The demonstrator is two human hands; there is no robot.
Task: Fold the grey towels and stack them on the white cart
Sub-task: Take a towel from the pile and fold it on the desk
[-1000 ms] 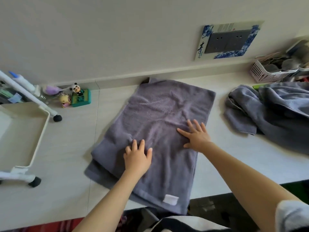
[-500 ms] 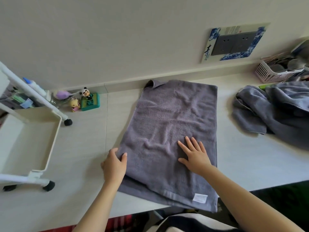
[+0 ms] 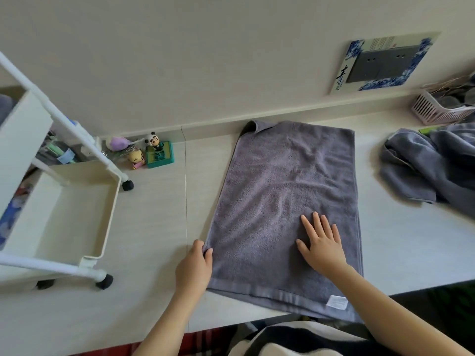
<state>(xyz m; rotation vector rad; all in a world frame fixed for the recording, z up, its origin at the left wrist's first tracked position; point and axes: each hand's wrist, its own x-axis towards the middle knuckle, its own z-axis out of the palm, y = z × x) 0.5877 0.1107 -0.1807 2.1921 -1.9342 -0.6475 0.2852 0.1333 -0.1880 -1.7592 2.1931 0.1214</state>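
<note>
A grey towel (image 3: 285, 191), folded in half, lies flat on the light table with a white label at its near right corner. My left hand (image 3: 194, 268) pinches the towel's left edge near the front corner, thumb on top. My right hand (image 3: 321, 242) presses flat on the towel's near right part, fingers spread. A heap of unfolded grey towels (image 3: 431, 165) lies to the right. The white cart (image 3: 84, 209) stands on the table at the left, its lower tray bare.
Small toy figures (image 3: 151, 152) and a purple item sit by the wall behind the cart. A pink basket (image 3: 434, 111) stands at the far right by the wall. The table's front edge (image 3: 424, 286) runs just below the towel.
My left hand slid from the towel's top to its left edge and took hold there. My right hand shifted toward the near end. The towel now lies straighter.
</note>
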